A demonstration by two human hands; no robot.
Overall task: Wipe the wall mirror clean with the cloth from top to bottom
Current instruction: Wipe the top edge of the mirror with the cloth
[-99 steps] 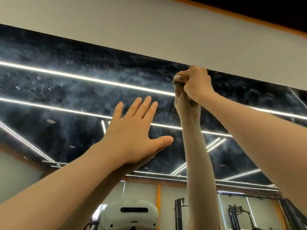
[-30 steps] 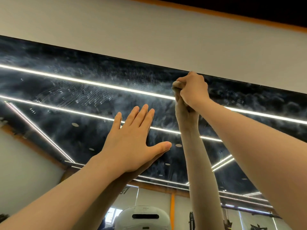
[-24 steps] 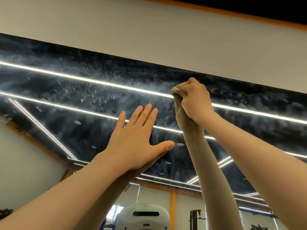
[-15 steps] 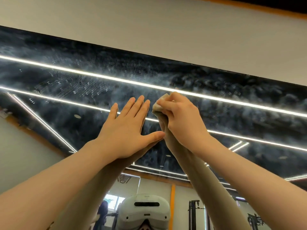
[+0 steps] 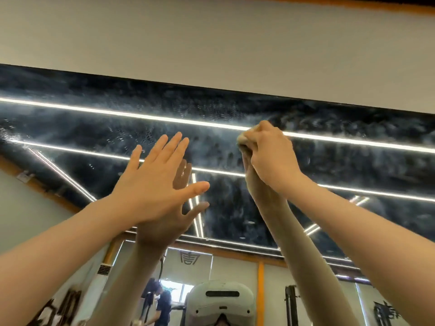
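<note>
Pale wall (image 5: 211,43) runs above the mirror (image 5: 94,118), whose dark top edge slants across the view. Smeared, streaked glass stretches wide to either side of both raised arms. Right hand (image 5: 270,156) clenches a bunched cloth (image 5: 242,138) against the glass, a little below that top edge. Left hand (image 5: 157,182), fingers straight and spread, is raised at the glass beside it, apart from the cloth.

Pale wall (image 5: 211,48) with orange trim (image 5: 353,2)

Smeary wall mirror (image 5: 117,128) w/ cloth (image 5: 242,138) against glass
</note>
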